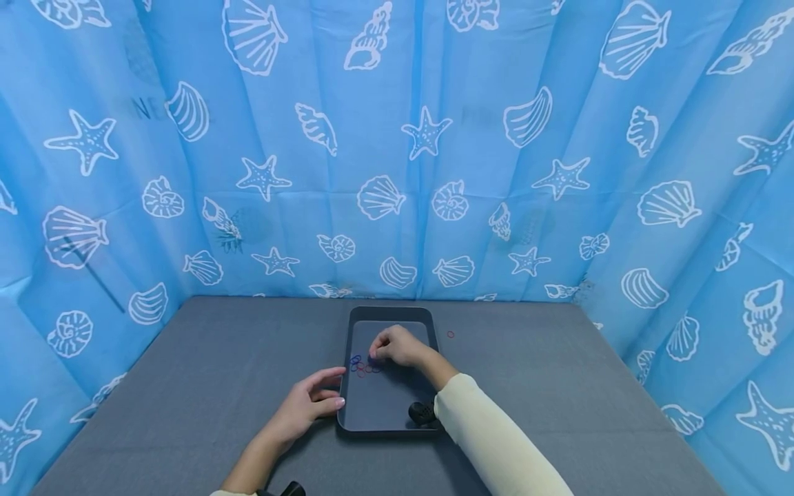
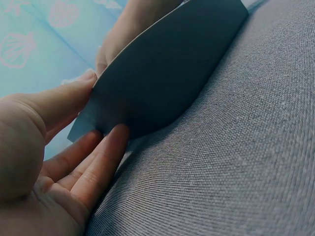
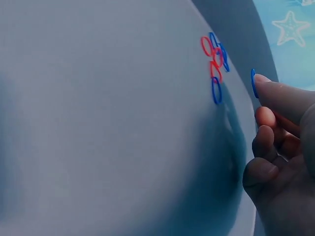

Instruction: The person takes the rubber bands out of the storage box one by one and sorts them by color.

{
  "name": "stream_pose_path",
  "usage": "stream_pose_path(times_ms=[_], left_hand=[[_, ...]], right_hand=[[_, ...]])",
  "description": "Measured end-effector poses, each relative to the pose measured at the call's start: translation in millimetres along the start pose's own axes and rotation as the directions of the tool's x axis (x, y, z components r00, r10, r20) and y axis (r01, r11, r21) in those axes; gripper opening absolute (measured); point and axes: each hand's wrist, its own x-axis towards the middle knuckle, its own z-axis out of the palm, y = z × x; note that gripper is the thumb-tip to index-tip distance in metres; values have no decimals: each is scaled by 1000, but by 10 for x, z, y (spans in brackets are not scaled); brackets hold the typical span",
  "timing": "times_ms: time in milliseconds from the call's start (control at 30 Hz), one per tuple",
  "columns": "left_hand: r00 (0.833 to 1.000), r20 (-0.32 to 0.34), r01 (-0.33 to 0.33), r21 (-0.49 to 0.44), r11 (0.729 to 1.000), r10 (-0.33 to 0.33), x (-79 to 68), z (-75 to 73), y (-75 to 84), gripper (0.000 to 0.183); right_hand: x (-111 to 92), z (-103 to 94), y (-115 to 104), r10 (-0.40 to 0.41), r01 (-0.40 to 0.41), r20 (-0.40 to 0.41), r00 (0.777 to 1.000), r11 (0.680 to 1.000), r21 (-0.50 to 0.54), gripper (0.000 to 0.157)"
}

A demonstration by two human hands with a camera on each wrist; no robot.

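Note:
My right hand [image 1: 400, 346] is over the dark grey tray [image 1: 387, 406], pinching a thin blue rubber band [image 3: 253, 83] at the thumb tip. Below it, several red and blue rubber bands lie in a loose, partly overlapping cluster near the tray's left wall; a red one [image 3: 205, 46] and a blue one [image 3: 216, 91] show in the right wrist view. My left hand [image 1: 302, 405] rests against the tray's left side. In the left wrist view its fairly straight fingers [image 2: 115, 140] touch the outer wall, with another fingertip up at the rim.
A single red rubber band [image 1: 450, 334] lies on the grey cloth-covered table [image 1: 533, 386], right of the tray. A blue curtain [image 1: 397, 165] with white shell and starfish prints hangs behind and at both sides. A black device [image 1: 423, 412] at the right wrist overlaps the tray's near right corner.

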Motion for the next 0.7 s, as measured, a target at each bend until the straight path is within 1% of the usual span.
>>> stream_pose_path(times_ms=[67, 167, 467, 700], left_hand=[[1000, -6, -5, 7, 1000, 5, 23, -1, -50, 52], [1000, -12, -10, 14, 1000, 11, 28, 2, -64, 52], [1000, -17, -9, 15, 1000, 10, 19, 6, -57, 52], [1000, -18, -19, 14, 1000, 20, 11, 11, -47, 51]], right_hand=[[-8, -34, 5, -6, 6, -13, 1000, 1000, -1, 8], [-33, -106, -5, -24, 23, -39, 999, 1000, -18, 7], [-161, -377, -91, -86, 82, -79, 993, 995, -49, 6], [-272, -575, -58, -93, 87, -134, 987, 995, -45, 8]])
